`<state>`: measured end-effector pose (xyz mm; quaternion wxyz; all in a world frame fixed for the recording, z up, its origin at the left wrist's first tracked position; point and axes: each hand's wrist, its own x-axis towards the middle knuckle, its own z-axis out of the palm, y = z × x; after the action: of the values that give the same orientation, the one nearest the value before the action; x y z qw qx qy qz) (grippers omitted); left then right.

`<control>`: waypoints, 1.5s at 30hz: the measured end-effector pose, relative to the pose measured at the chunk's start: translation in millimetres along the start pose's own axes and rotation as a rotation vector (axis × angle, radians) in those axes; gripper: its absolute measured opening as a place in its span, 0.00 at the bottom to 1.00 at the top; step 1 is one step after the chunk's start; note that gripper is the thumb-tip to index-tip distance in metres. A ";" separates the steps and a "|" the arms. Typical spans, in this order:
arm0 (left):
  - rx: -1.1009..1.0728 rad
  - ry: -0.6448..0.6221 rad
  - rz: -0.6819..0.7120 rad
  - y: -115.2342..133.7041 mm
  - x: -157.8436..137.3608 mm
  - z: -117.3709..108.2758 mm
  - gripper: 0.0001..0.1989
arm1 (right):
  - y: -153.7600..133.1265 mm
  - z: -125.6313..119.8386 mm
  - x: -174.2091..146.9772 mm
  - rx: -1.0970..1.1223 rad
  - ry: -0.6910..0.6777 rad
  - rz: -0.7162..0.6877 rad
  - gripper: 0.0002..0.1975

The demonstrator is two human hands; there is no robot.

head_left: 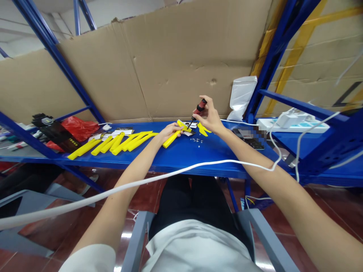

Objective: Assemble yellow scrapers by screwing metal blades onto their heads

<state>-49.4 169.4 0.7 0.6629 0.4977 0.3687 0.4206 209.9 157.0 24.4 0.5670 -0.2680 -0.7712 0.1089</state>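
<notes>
In the head view, your left hand has its fingers bent around a yellow piece, and your right hand holds a red-and-black screwdriver between thumb and fingers, shaft pointing down. The tip could slip, I judge, if the screwdriver leans or the left grip is loose. The small loose parts lie just to the right, so a brush of your hand could scatter them. The yellow piece is around the middle of the blue table; it looks bright, long and smooth, partly hidden by your fingers.
</notes>
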 end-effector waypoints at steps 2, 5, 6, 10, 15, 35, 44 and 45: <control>-0.002 0.002 0.002 -0.3 -0.3 0.2 0.15 | 1.0 -0.7 1.0 -0.020 0.020 -0.004 0.56; -0.003 0.002 0.001 -0.2 -0.7 0.4 0.14 | 1.0 -0.7 1.0 -0.035 0.027 -0.008 0.55; -0.003 0.002 -0.001 -0.1 -0.8 0.5 0.14 | 0.6 -0.4 0.6 -0.033 0.026 -0.010 0.55; 0.000 0.008 -0.005 0.5 -0.3 0.2 0.14 | -1.4 0.7 -1.2 0.023 -0.001 -0.020 0.54; 0.000 0.003 -0.004 0.8 -0.1 -0.3 0.14 | -1.9 0.7 -0.8 0.037 -0.026 -0.009 0.52; 0.010 0.008 0.005 -1.2 1.0 0.1 0.14 | 12.5 0.6 2.1 -0.046 0.088 0.015 0.53; 0.049 0.020 0.012 -0.1 4.1 -3.2 0.16 | 14.3 2.9 -1.1 -0.078 0.150 -0.028 0.55; 0.055 0.024 0.012 0.0 4.6 -4.1 0.17 | 14.3 2.9 -0.7 -0.077 0.172 -0.032 0.56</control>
<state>-51.4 175.0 -0.6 0.6418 0.5131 0.3851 0.4202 211.5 168.9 16.2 0.6222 -0.2856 -0.7274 0.0469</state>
